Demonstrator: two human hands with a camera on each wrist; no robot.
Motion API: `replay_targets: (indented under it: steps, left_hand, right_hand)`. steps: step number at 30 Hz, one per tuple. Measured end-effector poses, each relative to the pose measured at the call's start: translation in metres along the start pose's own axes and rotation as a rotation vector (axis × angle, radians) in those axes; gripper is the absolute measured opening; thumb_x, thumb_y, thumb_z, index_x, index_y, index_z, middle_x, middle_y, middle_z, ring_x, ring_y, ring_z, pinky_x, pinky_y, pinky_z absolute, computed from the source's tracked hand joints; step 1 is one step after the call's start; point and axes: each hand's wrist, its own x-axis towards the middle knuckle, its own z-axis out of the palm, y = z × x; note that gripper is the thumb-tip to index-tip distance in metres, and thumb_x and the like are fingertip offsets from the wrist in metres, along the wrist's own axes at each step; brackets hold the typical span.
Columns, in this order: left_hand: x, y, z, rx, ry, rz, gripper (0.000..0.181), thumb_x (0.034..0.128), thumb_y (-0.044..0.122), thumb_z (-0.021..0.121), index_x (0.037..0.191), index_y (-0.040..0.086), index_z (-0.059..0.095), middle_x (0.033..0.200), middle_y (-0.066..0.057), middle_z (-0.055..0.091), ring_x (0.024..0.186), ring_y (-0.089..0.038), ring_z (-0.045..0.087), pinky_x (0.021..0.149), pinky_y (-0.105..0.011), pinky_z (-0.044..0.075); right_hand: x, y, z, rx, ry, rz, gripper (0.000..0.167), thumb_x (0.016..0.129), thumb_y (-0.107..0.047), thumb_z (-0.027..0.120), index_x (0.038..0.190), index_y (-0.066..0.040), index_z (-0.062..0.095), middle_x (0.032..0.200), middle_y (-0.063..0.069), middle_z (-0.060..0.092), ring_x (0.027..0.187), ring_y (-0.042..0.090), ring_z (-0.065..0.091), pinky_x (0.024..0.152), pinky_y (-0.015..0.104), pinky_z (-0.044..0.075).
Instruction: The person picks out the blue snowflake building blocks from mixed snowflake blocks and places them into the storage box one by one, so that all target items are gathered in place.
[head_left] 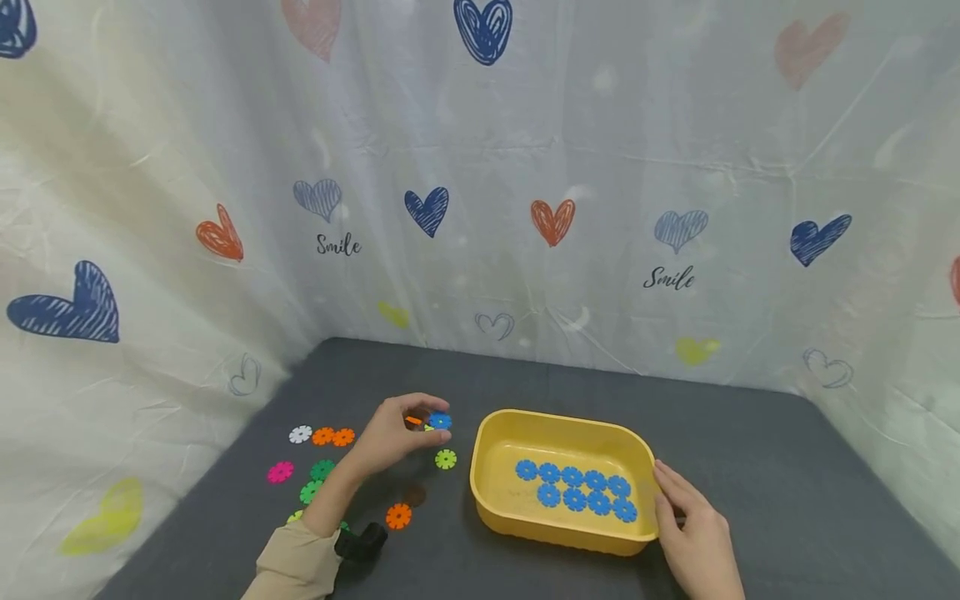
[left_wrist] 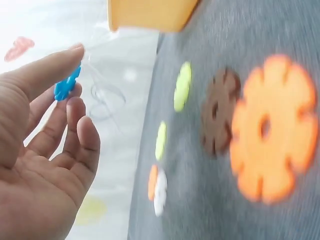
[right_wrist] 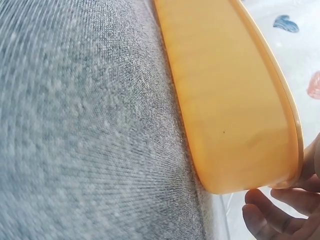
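My left hand (head_left: 400, 432) pinches a blue notched plastic disc (head_left: 440, 420) between thumb and fingertips, raised above the table left of the yellow basin. In the left wrist view the same blue disc (left_wrist: 67, 84) sits between the thumb and a finger of the left hand (left_wrist: 47, 135). Two rows of blue discs (head_left: 572, 477) lie flat on the floor of the yellow basin (head_left: 562, 538). At the basin's right end, my right hand (head_left: 696, 533) grips the rim. The right wrist view has its fingertips (right_wrist: 270, 212) against the yellow wall (right_wrist: 235, 110).
Left of the basin, loose discs lie on the dark cloth: orange (head_left: 398, 516), brown (head_left: 416, 495), yellow-green (head_left: 446, 459), pink (head_left: 281, 472), white (head_left: 300, 434) and green (head_left: 322, 469). A white curtain (head_left: 487, 275) printed with hearts stands behind the table.
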Motion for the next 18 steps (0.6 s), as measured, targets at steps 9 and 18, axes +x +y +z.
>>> replay_targets:
  steps: [9, 18]
  left_hand:
    - [0.002, 0.023, 0.020, -0.078, -0.009, 0.015, 0.036, 0.0821, 0.022, 0.083, 0.115, 0.017, 0.071, 0.103, 0.001, 0.066, 0.088, -0.027, 0.058, 0.064, -0.028, 0.048]
    - [-0.006, 0.070, 0.044, -0.125, -0.090, -0.016, 0.029, 0.0832, 0.014, 0.081, 0.111, 0.015, 0.072, 0.110, -0.003, 0.067, 0.101, -0.037, 0.052, 0.078, -0.040, 0.043]
  right_hand:
    - [0.001, -0.004, 0.001, 0.013, -0.021, -0.002, 0.041, 0.101, -0.009, 0.053, 0.141, 0.000, 0.051, 0.146, 0.014, 0.046, 0.113, 0.029, 0.059, 0.075, 0.034, 0.053]
    - [0.001, -0.003, -0.002, 0.009, -0.024, 0.013, 0.042, 0.101, -0.010, 0.052, 0.142, 0.001, 0.050, 0.147, 0.014, 0.045, 0.116, 0.029, 0.057, 0.078, 0.036, 0.052]
